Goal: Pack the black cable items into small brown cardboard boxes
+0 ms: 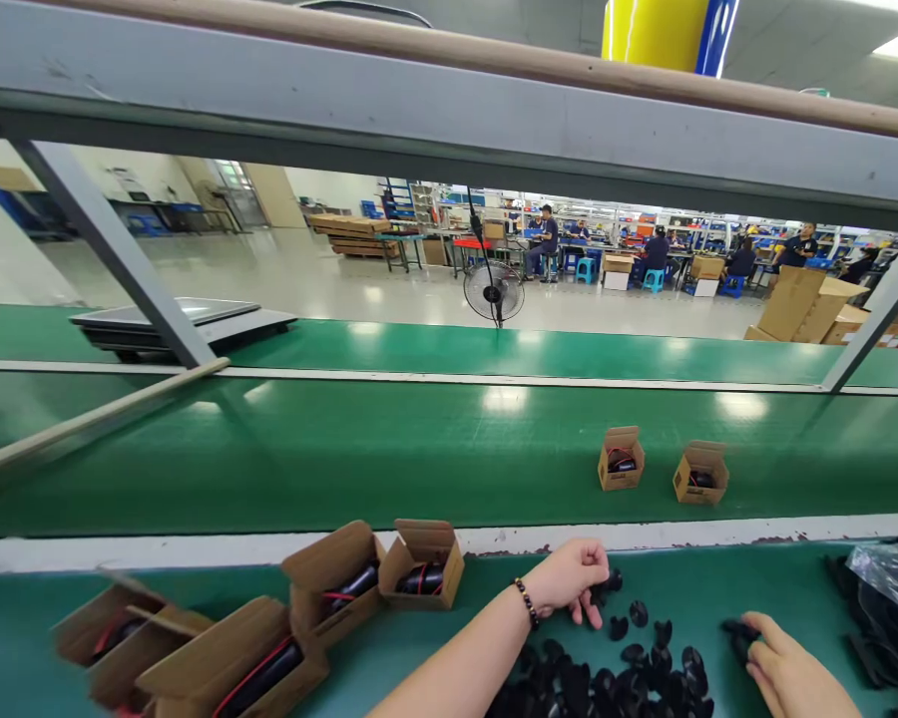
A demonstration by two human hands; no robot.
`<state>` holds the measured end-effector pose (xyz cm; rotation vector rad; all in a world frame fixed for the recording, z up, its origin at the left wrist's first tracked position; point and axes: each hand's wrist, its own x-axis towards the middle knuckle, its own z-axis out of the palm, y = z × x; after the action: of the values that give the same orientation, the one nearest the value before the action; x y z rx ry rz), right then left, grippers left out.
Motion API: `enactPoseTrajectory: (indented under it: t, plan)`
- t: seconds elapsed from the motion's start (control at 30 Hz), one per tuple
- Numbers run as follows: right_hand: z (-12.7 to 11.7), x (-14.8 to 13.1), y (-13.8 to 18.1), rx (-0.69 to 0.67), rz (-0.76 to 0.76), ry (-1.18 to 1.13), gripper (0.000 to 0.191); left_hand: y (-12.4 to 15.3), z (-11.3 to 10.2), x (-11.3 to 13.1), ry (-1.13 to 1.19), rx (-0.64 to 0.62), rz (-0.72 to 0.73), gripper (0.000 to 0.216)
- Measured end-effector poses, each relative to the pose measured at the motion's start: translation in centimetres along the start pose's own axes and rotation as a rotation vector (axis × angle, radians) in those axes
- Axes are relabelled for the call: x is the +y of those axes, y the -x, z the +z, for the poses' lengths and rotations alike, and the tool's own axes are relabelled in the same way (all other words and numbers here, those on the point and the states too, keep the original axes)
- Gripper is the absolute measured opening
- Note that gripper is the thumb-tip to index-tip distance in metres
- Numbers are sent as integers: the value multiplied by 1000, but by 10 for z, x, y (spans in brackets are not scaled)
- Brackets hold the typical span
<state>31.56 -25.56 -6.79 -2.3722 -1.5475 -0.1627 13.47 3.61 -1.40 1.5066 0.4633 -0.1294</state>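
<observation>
left hand [569, 578] curled over a small black piece [608, 583] at the top edge of the pile of black discs [614, 673], fingers closed loosely round it, thumb hidden. right hand [785, 673] at 4 o'clock from the left, fingers folded onto another black part [737, 633], pinched rather than gripped flat; how tightly, cannot tell. pile heaped on the green bench [434, 648] between the two wrists, a few discs strewn loose toward 12 o'clock.

likely light, stiff moulded plastic or rubber, smooth and a little slippery, not fragile; best pinched by the rim between thumb and forefinger, one at a time, since they nest and slide.

open cartons [321, 598] at 9 o'clock of the left hand, each with a dark cylinder and red wire inside. two more small boxes [659, 467] on the conveyor belt [419, 449] at 12 to 1 o'clock. clear bag [894, 573] at 2 o'clock of the right hand.
</observation>
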Motion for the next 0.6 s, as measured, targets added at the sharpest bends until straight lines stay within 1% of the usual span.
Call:
enactPoseTrajectory:
  t: [0.07, 0.13, 0.2, 0.27, 0.37, 0.43, 0.5, 0.53, 0.57, 0.6]
  plan:
    - [5, 9, 2, -73, -38, -17, 29, 2, -3, 0, -105, 34, 22, 25]
    - [5, 14, 0, -117, -75, -27, 27, 6, -6, 3, -272, 102, 61, 17]
    - [-3, 12, -11, -113, -120, -9, 26, 10, -8, 8, -410, 177, 106, 10]
    - [-19, -1, -32, -47, -167, 31, 25, 13, -7, 10, -474, 212, 145, 2]
    - [-44, -36, -82, 124, -274, 47, 25, 15, -1, 9, -545, 214, 193, 8]
    - [-53, -65, -124, 245, -388, 23, 25, 16, 3, 5, -543, 188, 187, 6]
    - [-51, -92, -169, 328, -490, 3, 26, 18, 2, 4, -471, 137, 170, 2]
    - [-47, -105, -190, 343, -529, 2, 27, 19, 0, 6, -419, 124, 182, 6]
    - [-41, -116, -210, 328, -557, 16, 28, 20, -5, 11, -375, 147, 216, 8]
    - [-34, -126, -228, 294, -570, 42, 29, 20, -12, 17, -365, 224, 271, 9]
